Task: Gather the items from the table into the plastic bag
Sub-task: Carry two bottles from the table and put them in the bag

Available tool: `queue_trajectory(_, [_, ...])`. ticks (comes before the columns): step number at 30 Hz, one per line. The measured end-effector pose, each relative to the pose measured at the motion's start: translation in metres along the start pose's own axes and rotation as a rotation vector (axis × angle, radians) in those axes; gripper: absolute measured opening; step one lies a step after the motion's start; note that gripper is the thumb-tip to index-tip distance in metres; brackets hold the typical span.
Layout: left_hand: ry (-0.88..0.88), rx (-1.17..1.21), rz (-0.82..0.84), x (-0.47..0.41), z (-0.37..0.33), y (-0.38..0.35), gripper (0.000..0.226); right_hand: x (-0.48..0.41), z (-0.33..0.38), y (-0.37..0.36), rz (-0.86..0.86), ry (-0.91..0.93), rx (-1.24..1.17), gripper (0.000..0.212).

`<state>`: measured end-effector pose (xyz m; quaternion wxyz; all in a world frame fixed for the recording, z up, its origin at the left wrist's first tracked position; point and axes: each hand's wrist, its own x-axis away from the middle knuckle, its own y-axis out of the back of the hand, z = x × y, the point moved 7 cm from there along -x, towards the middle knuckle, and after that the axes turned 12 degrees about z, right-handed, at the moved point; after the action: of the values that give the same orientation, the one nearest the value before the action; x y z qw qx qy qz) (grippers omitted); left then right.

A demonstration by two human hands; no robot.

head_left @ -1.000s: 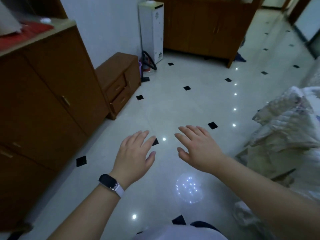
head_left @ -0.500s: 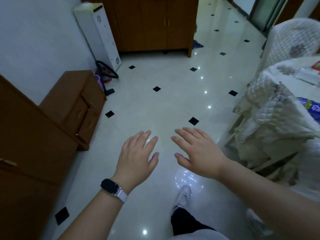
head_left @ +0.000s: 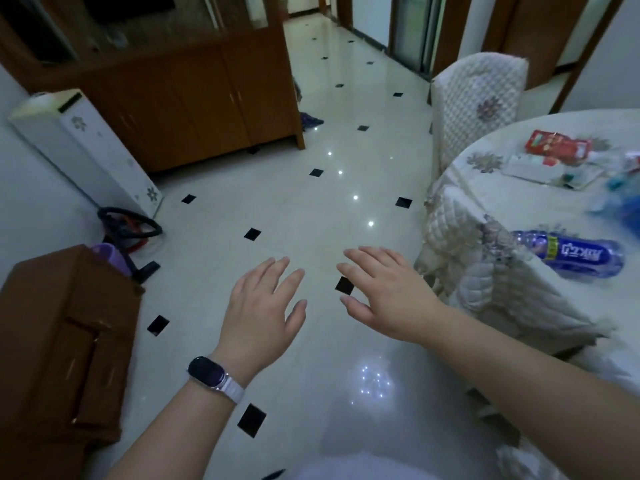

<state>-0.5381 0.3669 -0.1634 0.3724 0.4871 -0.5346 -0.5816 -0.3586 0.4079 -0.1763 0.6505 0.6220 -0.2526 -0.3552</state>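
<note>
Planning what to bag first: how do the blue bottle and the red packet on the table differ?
The blue bottle lies on its side near the edge of the table; the red packet lies farther in. The bottle is rounded, the packet flatter. Both rest untouched.

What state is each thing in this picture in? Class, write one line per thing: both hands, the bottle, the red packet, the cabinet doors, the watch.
left hand: open, holding nothing
right hand: open, holding nothing
blue bottle: lying on its side on the table
red packet: lying on the table
cabinet doors: closed
watch: worn on the left wrist, screen dark
</note>
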Motion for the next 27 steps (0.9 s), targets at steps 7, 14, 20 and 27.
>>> queue_trajectory(7, [-0.218, 0.044, 0.027, -0.119, -0.019, -0.027, 0.045, -0.017, -0.1, 0.001, 0.027, -0.248, 0.051, 0.051])
queue_trajectory(14, [-0.451, 0.121, 0.035, -0.242, -0.032, -0.064, 0.047, -0.044, -0.186, -0.004, 0.068, -0.509, 0.109, 0.053])
queue_trajectory(20, [-0.659, 0.183, 0.007, -0.352, -0.026, -0.074, 0.044, -0.089, -0.242, 0.011, 0.064, -0.715, 0.13, 0.05])
queue_trajectory(27, [-0.854, 0.261, 0.003, -0.454, -0.035, -0.089, 0.042, -0.131, -0.285, 0.028, 0.038, -0.945, 0.133, 0.05])
